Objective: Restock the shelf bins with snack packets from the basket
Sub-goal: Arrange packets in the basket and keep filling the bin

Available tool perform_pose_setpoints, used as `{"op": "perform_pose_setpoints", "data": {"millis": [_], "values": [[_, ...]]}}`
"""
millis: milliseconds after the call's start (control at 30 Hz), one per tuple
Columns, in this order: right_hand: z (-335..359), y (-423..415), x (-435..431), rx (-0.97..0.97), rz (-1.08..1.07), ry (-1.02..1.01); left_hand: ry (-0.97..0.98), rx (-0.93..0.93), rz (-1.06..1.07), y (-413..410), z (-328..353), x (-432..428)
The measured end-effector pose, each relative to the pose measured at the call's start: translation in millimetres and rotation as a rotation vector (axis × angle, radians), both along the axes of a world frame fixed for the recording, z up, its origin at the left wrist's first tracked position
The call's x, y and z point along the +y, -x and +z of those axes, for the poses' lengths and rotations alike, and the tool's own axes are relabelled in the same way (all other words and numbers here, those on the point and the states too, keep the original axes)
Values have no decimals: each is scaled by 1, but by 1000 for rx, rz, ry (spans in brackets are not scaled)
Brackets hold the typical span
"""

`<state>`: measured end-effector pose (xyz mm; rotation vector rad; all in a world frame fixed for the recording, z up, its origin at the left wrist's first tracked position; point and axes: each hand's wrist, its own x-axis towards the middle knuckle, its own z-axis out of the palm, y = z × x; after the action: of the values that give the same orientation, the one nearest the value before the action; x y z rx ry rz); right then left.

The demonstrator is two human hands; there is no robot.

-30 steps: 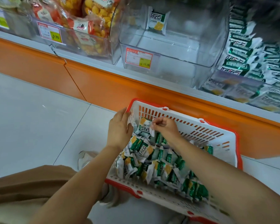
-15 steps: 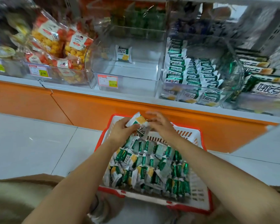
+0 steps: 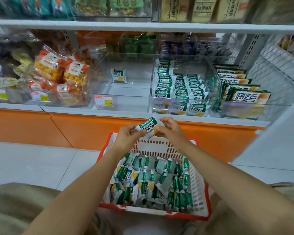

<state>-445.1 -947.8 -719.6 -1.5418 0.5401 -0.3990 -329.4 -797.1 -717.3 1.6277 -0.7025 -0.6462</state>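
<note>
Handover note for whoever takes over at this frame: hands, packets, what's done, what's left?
Left hand and right hand both pinch one green packet above the basket.
Middle bin holds a single packet; the bin to its right looks well stocked.
Done: one packet out of the basket, in hand.
Left: bin it, then the many packets in the basket.

Up and left of the left hand (image 3: 126, 136) sit bags of yellow puffs (image 3: 58, 73). An orange base panel (image 3: 24, 126) runs level with it, further left. Tan packs (image 3: 202, 9) stand high above the right hand (image 3: 170, 131).
</note>
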Motion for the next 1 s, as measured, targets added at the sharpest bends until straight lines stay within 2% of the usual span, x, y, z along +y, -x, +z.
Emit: {"op": "perform_pose_setpoints", "data": {"millis": [67,167,300,567,633,700,833,1000], "values": [[10,7,-4,6,-1,81,23,-40,5,2,9,-6],[23,15,-16,-84,5,115,63,-92,-42,4,25,-20],[40,15,-36,-140,-7,312,116,-180,-76,-1,46,-45],[83,2,-90,-199,-118,447,179,-278,-36,-13,85,-107],[91,-4,-110,-192,-186,485,127,-383,16,-22,90,-123],[97,-10,-131,-175,-257,517,16,-571,33,-35,93,-136],[102,-28,-172,-130,-419,579,-156,-845,-52,-71,95,-160],[90,-66,-220,-4,-606,642,-287,-935,-161,-112,88,-183]]}}
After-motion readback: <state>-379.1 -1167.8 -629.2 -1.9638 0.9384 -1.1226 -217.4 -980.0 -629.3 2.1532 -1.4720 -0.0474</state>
